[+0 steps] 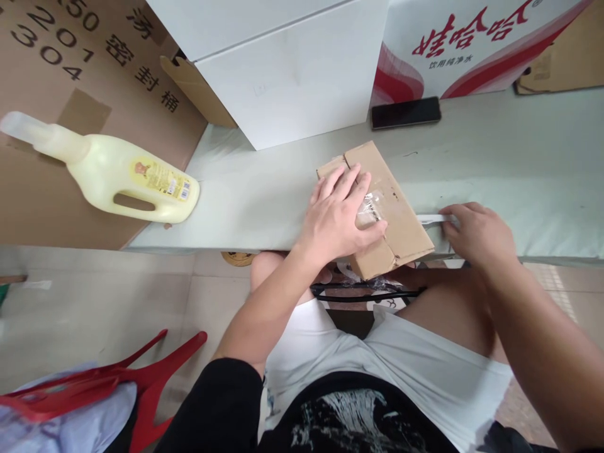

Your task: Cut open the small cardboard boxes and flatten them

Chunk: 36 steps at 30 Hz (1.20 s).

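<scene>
A small brown cardboard box (394,198) with clear tape on it lies at an angle on the table, its near corner over the front edge. My left hand (337,217) rests on top of the box with its fingers spread, the thumb lying across the tape. To the right of the box, my right hand (479,233) is closed around a slim white tool (429,219). The tool points left and its tip is at the box's right side. I cannot make out its exact kind, as my fingers cover one end.
A black phone (406,113) lies behind the box, before a red-and-white carton (453,47). White boxes (292,75) stand at the back. A pale yellow pump bottle (136,176) is at left by a large brown carton (155,138). A red plastic chair (153,384) stands lower left.
</scene>
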{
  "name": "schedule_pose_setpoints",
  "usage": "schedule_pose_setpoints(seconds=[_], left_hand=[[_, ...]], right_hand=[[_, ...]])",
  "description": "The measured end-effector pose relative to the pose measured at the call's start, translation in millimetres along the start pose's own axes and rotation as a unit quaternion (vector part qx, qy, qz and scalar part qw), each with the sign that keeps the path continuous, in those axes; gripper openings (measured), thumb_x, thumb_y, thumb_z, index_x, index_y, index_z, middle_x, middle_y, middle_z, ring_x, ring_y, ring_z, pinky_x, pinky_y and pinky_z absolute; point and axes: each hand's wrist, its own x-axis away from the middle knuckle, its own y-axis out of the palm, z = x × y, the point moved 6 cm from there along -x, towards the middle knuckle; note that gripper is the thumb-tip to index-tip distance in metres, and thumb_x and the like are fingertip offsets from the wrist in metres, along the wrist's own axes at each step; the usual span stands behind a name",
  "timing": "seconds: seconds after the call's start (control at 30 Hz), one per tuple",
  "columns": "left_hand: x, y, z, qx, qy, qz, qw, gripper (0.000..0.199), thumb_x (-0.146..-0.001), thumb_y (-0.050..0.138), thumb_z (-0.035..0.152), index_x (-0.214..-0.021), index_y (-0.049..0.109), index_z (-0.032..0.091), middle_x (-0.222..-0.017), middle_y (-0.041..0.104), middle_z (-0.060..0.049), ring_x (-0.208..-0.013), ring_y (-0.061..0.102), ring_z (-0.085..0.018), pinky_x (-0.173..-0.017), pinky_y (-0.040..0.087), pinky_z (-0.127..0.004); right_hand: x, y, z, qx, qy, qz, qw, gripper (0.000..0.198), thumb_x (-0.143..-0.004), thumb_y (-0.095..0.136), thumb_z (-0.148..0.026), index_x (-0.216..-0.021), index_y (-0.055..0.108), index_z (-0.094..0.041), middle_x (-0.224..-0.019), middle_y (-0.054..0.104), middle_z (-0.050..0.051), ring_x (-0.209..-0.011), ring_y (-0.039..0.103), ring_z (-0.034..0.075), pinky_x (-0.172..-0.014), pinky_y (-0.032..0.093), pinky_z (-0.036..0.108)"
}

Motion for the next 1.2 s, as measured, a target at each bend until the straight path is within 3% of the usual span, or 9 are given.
schedule_pose_setpoints(seconds=[0.13,0.2,0.3,0.47,0.7,0.83,0.97,1.1,1.2], left_hand=[[-1.2,2.6,-2.1,0.024,0.000,0.021,0.999,0.076,-0.088,0.059,0.052,-0.154,0.045,0.017,-0.167,0.038,-0.009,-0.156,0.030,-0.033,-0.131,0.022,-0.049],[-1.8,3.5,-3.2,0.038,0.004,0.033,0.999,0.075,-0.087,0.061,0.050,-0.152,0.046,0.016,-0.166,0.041,-0.010,-0.156,0.031,-0.032,-0.131,0.022,-0.049],[-2.9,3.7,-5.0,0.059,0.004,0.047,0.997,0.082,-0.085,0.064,0.049,-0.154,0.041,0.011,-0.162,0.045,-0.014,-0.155,0.033,-0.032,-0.131,0.022,-0.047],[-4.4,5.6,-7.4,0.089,-0.022,0.042,0.995,0.096,-0.080,0.069,0.050,-0.158,0.029,0.012,-0.161,0.047,-0.014,-0.155,0.033,-0.032,-0.131,0.022,-0.048],[-4.3,10.0,-7.1,0.105,-0.010,0.085,0.991,0.095,-0.079,0.068,0.052,-0.156,0.033,0.009,-0.160,0.047,-0.016,-0.152,0.037,-0.033,-0.130,0.025,-0.049],[-4.7,15.8,-11.3,0.122,0.007,0.124,0.985,0.084,-0.082,0.064,0.055,-0.151,0.039,0.014,-0.154,0.054,-0.016,-0.149,0.040,-0.034,-0.127,0.027,-0.051],[-5.2,22.0,-17.2,0.142,0.033,0.156,0.977,0.070,-0.089,0.055,0.050,-0.148,0.042,0.014,-0.149,0.058,-0.016,-0.147,0.042,-0.032,-0.126,0.028,-0.049],[-3.7,25.5,-21.5,0.177,0.060,0.194,0.963,0.058,-0.096,0.045,0.053,-0.141,0.048,0.017,-0.146,0.057,-0.016,-0.142,0.047,-0.030,-0.125,0.029,-0.047],[0.2,31.3,-26.4,0.222,0.023,0.206,0.953,0.064,-0.097,0.041,0.066,-0.138,0.052,0.018,-0.156,0.044,-0.018,-0.150,0.037,-0.032,-0.127,0.027,-0.048]], right_hand=[[1.5,-32.2,-19.0,-0.096,0.126,0.050,0.986,0.014,-0.073,0.073,-0.029,-0.081,0.061,-0.026,-0.069,0.057,0.003,-0.054,0.046,0.015,-0.054,0.034,0.035],[4.4,-55.1,-37.5,-0.227,0.205,0.114,0.945,0.022,-0.069,0.071,-0.024,-0.085,0.056,-0.026,-0.071,0.059,0.001,-0.051,0.051,0.014,-0.049,0.036,0.033],[2.2,-87.1,-84.8,-0.426,0.161,0.204,0.867,0.021,-0.060,0.064,-0.016,-0.076,0.054,-0.025,-0.070,0.056,-0.001,-0.048,0.049,0.010,-0.043,0.035,0.029],[-7.7,-91.1,-155.2,-0.556,0.053,0.197,0.806,0.018,-0.062,0.064,-0.024,-0.059,0.047,-0.021,-0.057,0.044,-0.005,-0.038,0.044,0.007,-0.035,0.036,0.023],[1.8,-43.3,-179.7,-0.496,0.102,0.182,0.843,0.050,-0.094,0.046,-0.064,-0.087,0.066,-0.018,-0.060,0.058,-0.001,-0.047,0.062,0.015,-0.043,0.047,0.028],[7.1,-42.3,-185.2,-0.409,0.075,0.137,0.899,0.037,-0.093,0.050,-0.050,-0.093,0.071,-0.019,-0.062,0.065,0.001,-0.050,0.062,0.016,-0.046,0.044,0.028],[4.5,-50.0,-185.7,-0.269,0.048,0.139,0.952,0.011,-0.079,0.060,-0.034,-0.074,0.062,-0.024,-0.058,0.057,-0.002,-0.052,0.054,0.014,-0.051,0.040,0.029],[-3.0,-43.1,-180.0,-0.295,0.078,0.083,0.949,0.011,-0.078,0.061,-0.032,-0.087,0.058,-0.026,-0.056,0.054,-0.005,-0.047,0.049,0.014,-0.047,0.037,0.029],[-4.3,-37.0,-180.0,-0.310,0.092,0.034,0.945,0.019,-0.080,0.062,-0.031,-0.098,0.061,-0.026,-0.061,0.062,-0.003,-0.049,0.056,0.015,-0.049,0.043,0.029]])
